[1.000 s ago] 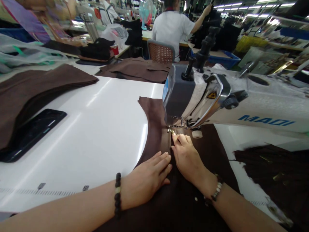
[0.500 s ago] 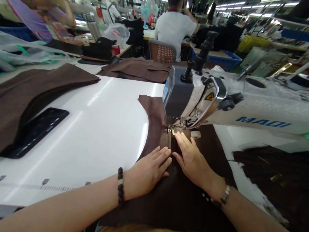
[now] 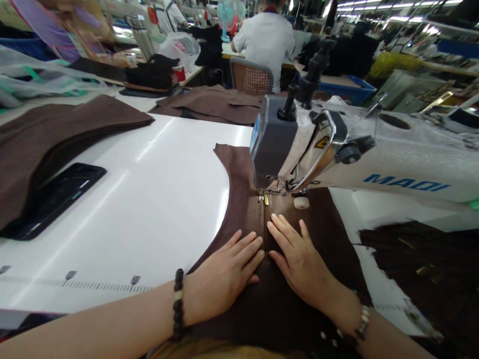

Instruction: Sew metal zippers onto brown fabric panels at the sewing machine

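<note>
Dark brown fabric [image 3: 239,199] lies on the white table and passes beneath the head of a sewing machine [image 3: 275,142]. My left hand [image 3: 226,276] rests flat on the cloth, left of a narrow seam or zipper strip [image 3: 266,224], fingers spread. On the strip's right side my right hand [image 3: 299,254] presses on the same cloth, its fingers extended and thumb apart. Both hands are nearer to me than the presser foot [image 3: 263,198], not touching it. Neither hand grasps anything.
Stacked brown fabric [image 3: 86,122] partly covers a black phone [image 3: 56,199] at left. More brown pieces [image 3: 213,104] lie behind. A dark pile with brass-coloured bits [image 3: 422,269] sits at right. Beyond, a person in a white shirt [image 3: 264,42] sits on a chair [image 3: 252,77].
Both hands have moved back toward me, away from the presser foot, and my right fingers have spread more. The seated person ahead has lowered a raised arm.
</note>
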Motion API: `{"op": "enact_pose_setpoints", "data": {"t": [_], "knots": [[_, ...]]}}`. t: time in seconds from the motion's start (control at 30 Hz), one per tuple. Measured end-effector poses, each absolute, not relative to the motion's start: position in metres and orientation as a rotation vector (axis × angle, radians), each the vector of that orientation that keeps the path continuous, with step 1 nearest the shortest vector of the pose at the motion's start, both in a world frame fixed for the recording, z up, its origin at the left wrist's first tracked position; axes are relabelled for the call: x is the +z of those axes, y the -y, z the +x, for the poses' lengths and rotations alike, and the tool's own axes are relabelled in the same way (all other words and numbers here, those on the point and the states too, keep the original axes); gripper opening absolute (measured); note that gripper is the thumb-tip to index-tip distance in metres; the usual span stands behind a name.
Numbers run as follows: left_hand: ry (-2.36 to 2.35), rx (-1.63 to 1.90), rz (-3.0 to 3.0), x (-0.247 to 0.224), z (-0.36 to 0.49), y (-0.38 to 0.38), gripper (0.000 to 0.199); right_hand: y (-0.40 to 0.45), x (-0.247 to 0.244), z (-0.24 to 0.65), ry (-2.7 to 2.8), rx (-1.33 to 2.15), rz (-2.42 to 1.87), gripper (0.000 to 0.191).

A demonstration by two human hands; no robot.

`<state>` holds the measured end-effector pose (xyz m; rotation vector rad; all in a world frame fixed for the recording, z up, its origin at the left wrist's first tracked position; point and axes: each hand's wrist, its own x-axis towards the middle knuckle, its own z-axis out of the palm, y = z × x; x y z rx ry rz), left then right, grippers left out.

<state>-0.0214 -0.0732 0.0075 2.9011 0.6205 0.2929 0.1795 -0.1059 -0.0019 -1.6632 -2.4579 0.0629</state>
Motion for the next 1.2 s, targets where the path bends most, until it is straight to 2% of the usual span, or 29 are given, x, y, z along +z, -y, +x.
{"op": "enact_pose_setpoints", "data": {"t": [0.83, 1.2], "knots": [[-0.62, 0.363, 2.921, -0.002, -0.011, 0.024, 0.031, 0.056, 0.0, 0.188, 2.462, 0.107, -1.687, 0.045], [-0.613, 0.334, 2.908, 0.0, -0.004, -0.001, 0.03, 0.032, -0.003, 0.195, 2.435, 0.143, -1.664, 0.035]]}}
